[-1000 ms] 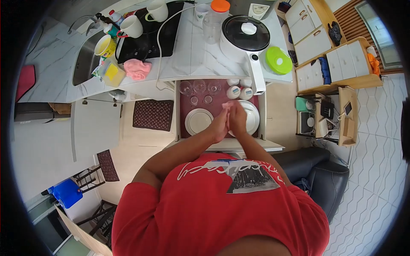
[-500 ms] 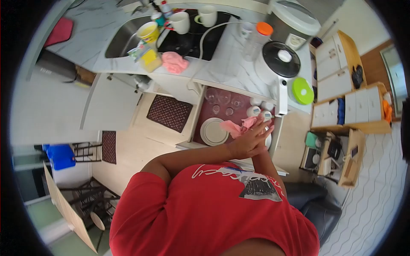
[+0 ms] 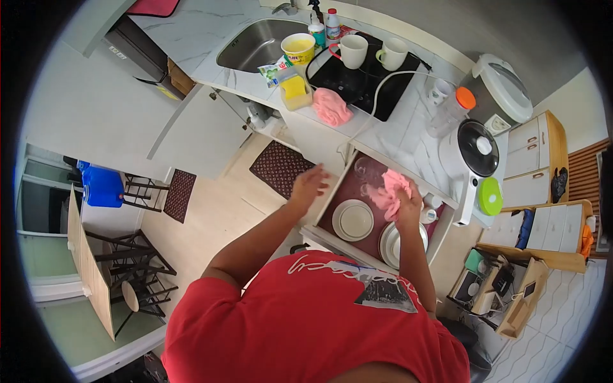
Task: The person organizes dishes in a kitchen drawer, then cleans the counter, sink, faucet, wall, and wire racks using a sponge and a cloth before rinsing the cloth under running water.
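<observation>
My right hand [image 3: 409, 207] grips a pink cloth [image 3: 385, 193] that hangs loosely over the open drawer [image 3: 332, 198]. To the left, just outside the drawer's side, my left hand [image 3: 311, 187] is held in the air, fingers apart and holding nothing. Below the cloth, a stack of white plates [image 3: 386, 246] is partly covered by my right forearm. Smaller plates [image 3: 353, 220] lie left of that stack on the maroon lining. Clear glasses [image 3: 365, 167] stand toward the drawer's back, partly hidden by the cloth. White jars [image 3: 431, 202] sit at its right side.
On the counter stand a white pot [image 3: 454, 153] with its handle over the drawer, a green lid [image 3: 490, 196], an orange-capped jar [image 3: 447, 115] and a rice cooker [image 3: 498, 96]. Two mugs [image 3: 353, 52] rest on the black cooktop [image 3: 370, 89]. Another pink cloth [image 3: 332, 106] lies at the counter edge.
My hands were together over the drawer's right side with the cloth; now they are apart. The left has moved left, away from the cloth, which stays in my right hand. The view has shifted.
</observation>
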`<state>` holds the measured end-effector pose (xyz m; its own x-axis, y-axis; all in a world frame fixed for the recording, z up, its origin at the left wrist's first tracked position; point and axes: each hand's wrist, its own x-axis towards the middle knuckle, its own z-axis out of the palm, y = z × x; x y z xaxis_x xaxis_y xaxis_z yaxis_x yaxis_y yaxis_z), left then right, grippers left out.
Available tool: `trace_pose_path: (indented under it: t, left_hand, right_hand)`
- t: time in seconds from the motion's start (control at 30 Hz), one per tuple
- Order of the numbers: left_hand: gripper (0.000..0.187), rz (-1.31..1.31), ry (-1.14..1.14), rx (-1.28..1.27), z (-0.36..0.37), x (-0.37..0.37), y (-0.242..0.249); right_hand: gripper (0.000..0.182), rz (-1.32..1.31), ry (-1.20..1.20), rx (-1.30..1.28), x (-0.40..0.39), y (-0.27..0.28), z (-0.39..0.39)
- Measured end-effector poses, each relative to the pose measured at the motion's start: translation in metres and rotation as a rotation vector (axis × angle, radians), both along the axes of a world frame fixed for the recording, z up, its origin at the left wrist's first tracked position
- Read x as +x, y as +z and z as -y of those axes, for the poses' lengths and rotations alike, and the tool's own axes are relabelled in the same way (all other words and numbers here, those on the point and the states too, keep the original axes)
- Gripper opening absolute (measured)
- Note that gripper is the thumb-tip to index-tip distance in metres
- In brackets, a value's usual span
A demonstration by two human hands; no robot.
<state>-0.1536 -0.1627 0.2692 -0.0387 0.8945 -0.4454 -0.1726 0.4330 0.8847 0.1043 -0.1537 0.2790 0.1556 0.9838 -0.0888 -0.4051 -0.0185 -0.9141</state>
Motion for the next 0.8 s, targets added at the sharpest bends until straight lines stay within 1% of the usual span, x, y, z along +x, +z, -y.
trace_pose_path:
  t: [0.03,0.07,0.1,0.13,0.17,0.2,0.23,0.27,0.3,0.33,0.37,0.4,0.47,0.5,0.57,0.6,0.67,0.7,0.73,0.77,0.8]
  left_hand:
    - [0.044,0.003,0.123,-0.009,-0.014,-0.017,0.002]
    - [0.046,-0.026,0.186,0.027,-0.033,-0.036,0.003]
    - [0.047,-0.053,0.249,0.060,-0.056,-0.056,0.003]
    - [0.050,-0.103,0.265,0.112,-0.079,-0.075,0.006]
    - [0.053,-0.153,0.277,0.163,-0.103,-0.093,0.008]
    - [0.053,-0.142,0.258,0.159,-0.130,-0.108,0.010]
    - [0.057,-0.300,0.239,0.213,-0.157,-0.121,0.012]
    - [0.061,-0.454,0.216,0.281,-0.182,-0.131,0.014]
    - [0.061,-0.438,0.194,0.303,-0.205,-0.140,0.014]
    - [0.063,-0.499,0.101,0.254,-0.224,-0.146,0.012]
    - [0.066,-0.559,0.013,0.194,-0.235,-0.152,0.008]
    - [0.066,-0.547,0.011,0.195,-0.244,-0.157,0.005]
    - [0.064,-0.374,-0.235,0.090,-0.249,-0.171,0.001]
    - [0.064,-0.376,-0.249,0.095,-0.248,-0.183,0.006]
    - [0.056,-0.244,-0.302,0.090,-0.242,-0.199,0.019]
    - [0.056,-0.237,-0.324,0.089,-0.240,-0.209,0.021]
    - [0.042,-0.196,-0.414,0.103,-0.242,-0.249,0.022]
    - [0.042,-0.201,-0.415,0.099,-0.239,-0.268,0.025]
    - [0.041,-0.156,-0.356,0.111,-0.235,-0.286,0.031]
    - [0.039,-0.109,-0.299,0.124,-0.233,-0.303,0.038]
    - [0.037,-0.098,-0.289,0.133,-0.229,-0.321,0.052]
  right_hand:
    - [0.025,0.072,0.068,-0.110,-0.008,0.002,0.004]
    - [0.027,0.145,0.134,-0.223,-0.017,0.003,0.006]
    - [0.021,0.165,0.078,-0.137,-0.036,-0.002,0.005]
    - [0.021,0.176,0.067,-0.140,-0.048,-0.004,0.004]
    - [0.019,0.138,0.143,-0.162,-0.059,-0.006,0.003]
    - [0.018,0.097,0.213,-0.186,-0.074,-0.008,0.004]
    - [0.018,0.103,0.185,-0.193,-0.092,-0.011,0.007]
    - [0.020,0.088,0.154,-0.269,-0.112,-0.013,0.007]
    - [0.023,0.075,0.127,-0.332,-0.133,-0.014,-0.001]
    - [0.026,0.068,0.111,-0.397,-0.154,-0.009,-0.011]
    - [0.027,-0.057,0.045,-0.377,-0.182,-0.006,-0.016]
    - [0.027,-0.046,0.040,-0.377,-0.208,-0.003,-0.026]
    - [0.030,0.002,0.021,-0.375,-0.252,0.002,-0.041]
    - [0.030,-0.002,0.007,-0.372,-0.266,0.005,-0.049]
    - [0.033,0.213,0.089,-0.382,-0.282,0.014,-0.067]
    - [0.035,0.322,0.131,-0.397,-0.287,0.017,-0.069]
    - [0.036,0.331,0.105,-0.424,-0.293,0.023,-0.079]
    - [0.037,0.343,0.094,-0.453,-0.295,0.024,-0.083]
    - [0.037,0.340,0.093,-0.456,-0.298,0.023,-0.085]
    - [0.036,0.331,0.053,-0.429,-0.300,0.020,-0.088]
    - [0.035,0.323,0.015,-0.408,-0.303,0.018,-0.089]
